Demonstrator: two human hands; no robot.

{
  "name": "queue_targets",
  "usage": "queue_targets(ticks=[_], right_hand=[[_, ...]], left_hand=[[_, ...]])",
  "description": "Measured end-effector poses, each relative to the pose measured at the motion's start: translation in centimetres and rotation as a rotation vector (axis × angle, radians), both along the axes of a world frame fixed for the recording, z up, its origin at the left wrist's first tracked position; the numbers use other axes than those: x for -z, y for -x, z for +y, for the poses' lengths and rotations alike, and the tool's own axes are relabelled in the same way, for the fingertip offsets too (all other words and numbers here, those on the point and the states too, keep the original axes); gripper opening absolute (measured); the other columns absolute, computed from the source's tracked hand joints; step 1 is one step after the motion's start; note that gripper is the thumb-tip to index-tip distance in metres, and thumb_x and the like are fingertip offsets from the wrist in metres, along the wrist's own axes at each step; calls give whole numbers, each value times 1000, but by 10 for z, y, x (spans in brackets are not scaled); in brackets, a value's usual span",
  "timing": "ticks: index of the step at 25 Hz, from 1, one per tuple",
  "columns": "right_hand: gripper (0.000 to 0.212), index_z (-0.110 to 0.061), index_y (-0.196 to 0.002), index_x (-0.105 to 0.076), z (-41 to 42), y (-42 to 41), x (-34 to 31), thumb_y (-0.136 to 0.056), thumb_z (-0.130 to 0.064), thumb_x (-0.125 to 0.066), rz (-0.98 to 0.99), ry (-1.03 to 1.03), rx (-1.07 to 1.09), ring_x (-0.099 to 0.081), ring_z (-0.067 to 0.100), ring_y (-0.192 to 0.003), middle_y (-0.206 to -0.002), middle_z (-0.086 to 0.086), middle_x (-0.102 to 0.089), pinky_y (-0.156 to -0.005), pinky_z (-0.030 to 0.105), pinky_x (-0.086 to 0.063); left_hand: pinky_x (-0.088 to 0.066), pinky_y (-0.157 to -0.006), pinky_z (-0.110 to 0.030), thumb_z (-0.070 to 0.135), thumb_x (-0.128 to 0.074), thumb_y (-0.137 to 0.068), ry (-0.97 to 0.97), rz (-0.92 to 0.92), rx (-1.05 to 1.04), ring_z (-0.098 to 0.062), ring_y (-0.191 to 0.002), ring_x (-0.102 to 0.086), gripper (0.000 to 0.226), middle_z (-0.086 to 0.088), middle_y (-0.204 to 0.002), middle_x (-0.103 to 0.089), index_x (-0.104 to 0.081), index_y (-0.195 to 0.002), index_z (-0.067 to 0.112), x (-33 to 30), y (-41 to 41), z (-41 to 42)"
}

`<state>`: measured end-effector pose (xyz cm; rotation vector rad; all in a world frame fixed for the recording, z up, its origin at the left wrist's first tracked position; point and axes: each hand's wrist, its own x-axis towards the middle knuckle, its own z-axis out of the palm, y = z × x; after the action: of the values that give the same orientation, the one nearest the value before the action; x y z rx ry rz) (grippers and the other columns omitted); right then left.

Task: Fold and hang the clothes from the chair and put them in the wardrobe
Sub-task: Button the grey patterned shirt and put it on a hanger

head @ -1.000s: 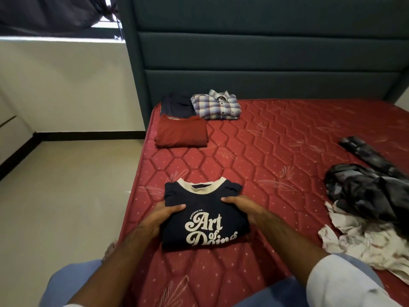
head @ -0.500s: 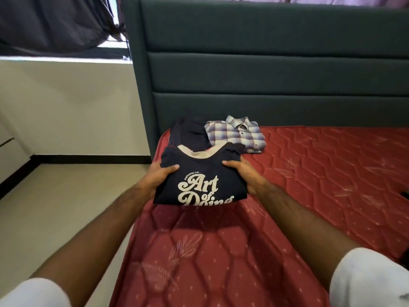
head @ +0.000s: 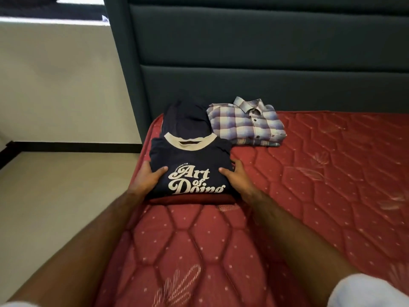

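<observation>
Once carried up the mattress [head: 287, 196] from beside the knees, landed the folded navy T-shirt [head: 192, 165] atop the red garment [head: 192, 199]; left hand [head: 146, 180] and right hand [head: 236, 180] clasped its edges, thumbs on top. Stack grew; wardrobe awaited.

Bare forearms, short white sleeves [head: 367, 291]
</observation>
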<state>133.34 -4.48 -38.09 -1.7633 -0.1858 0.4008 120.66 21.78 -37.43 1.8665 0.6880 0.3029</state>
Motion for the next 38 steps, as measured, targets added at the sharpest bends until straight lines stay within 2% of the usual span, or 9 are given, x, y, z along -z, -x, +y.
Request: queue_targets(ticks=[4, 9, 13, 17, 23, 26, 31, 35, 38], right_hand=[[51, -8, -139, -44, -52, 62, 1, -93, -8, -66, -152, 188, 5, -59, 10, -87, -111, 4, -58, -77, 21, -50], [57, -9, -131, -53, -150, 175, -12, -75, -14, -63, -197, 336, -92, -53, 15, -79, -100, 3, -53, -79, 33, -50], [53, -2, -134, -54, -263, 231, -54, -83, -3, -66, -304, 530, -171, -52, 24, -96, -109, 13, -52, -92, 37, -45], [52, -6, -126, -58, -400, 259, -108, -79, -28, -54, -367, 617, 66, -56, 34, -109, -116, 18, -56, -96, 42, -46], [76, -17, -150, -38, -593, 313, -124, -87, -54, -63, -338, 1316, 461, -38, 36, -139, -148, 13, -43, -114, 53, -28], [75, -20, -149, -37, -648, 320, -117, -83, -51, -55, -25, 993, 393, -51, 34, -132, -148, 16, -50, -111, 47, -41], [32, -5, -117, -72, -661, 337, -120, -86, -9, -65, 9, 365, 94, -71, 26, -104, -114, 8, -75, -96, 41, -56], [37, 1, -88, -74, -677, 339, -114, -79, -34, -76, 224, 322, -233, -62, 24, -80, -84, 12, -68, -85, 36, -47], [22, -18, -72, -74, -676, 343, -110, -90, -31, -74, 329, 333, -368, -62, 14, -74, -76, 10, -68, -87, 31, -46]], left_hand=[[-25, -117, -37, 15, -62, -99, -292, -29, -42, -32, -142, -33, 66, -19, -151, -37, -29, -153, 0, -11, 65, -76], [-23, -122, -49, 33, -51, -87, -478, 139, 243, -39, -146, -32, 72, -23, -156, -35, -38, -150, 0, 7, 177, -192], [-43, -107, -44, 49, -38, -82, -554, 123, 569, -31, -127, -53, 65, -10, -135, -54, -57, -131, 9, -8, 208, -288], [-44, -101, -37, 45, -47, -83, -472, 11, 736, -28, -113, -57, 56, -8, -118, -57, -61, -123, 9, -40, 183, -388], [-39, -98, -32, 45, -45, -82, -437, -122, 1058, -24, -110, -56, 55, -6, -111, -60, -65, -115, 6, -69, 168, -552], [-35, -95, -24, 39, -53, -88, -414, -117, 1117, -20, -114, -54, 48, -1, -112, -56, -62, -123, 8, -82, 167, -601], [-36, -106, -31, 28, -66, -91, -317, -90, 986, -30, -131, -48, 56, -13, -135, -52, -50, -139, 6, -97, 134, -645], [-34, -115, -47, 48, -72, -73, -490, -65, 1043, -26, -139, -38, 91, -7, -152, -42, -35, -152, 22, -95, 95, -678], [-46, -100, -52, 50, -66, -77, -619, 39, 1033, -27, -116, -61, 47, -1, -116, -65, -57, -118, 28, -97, 78, -699]])
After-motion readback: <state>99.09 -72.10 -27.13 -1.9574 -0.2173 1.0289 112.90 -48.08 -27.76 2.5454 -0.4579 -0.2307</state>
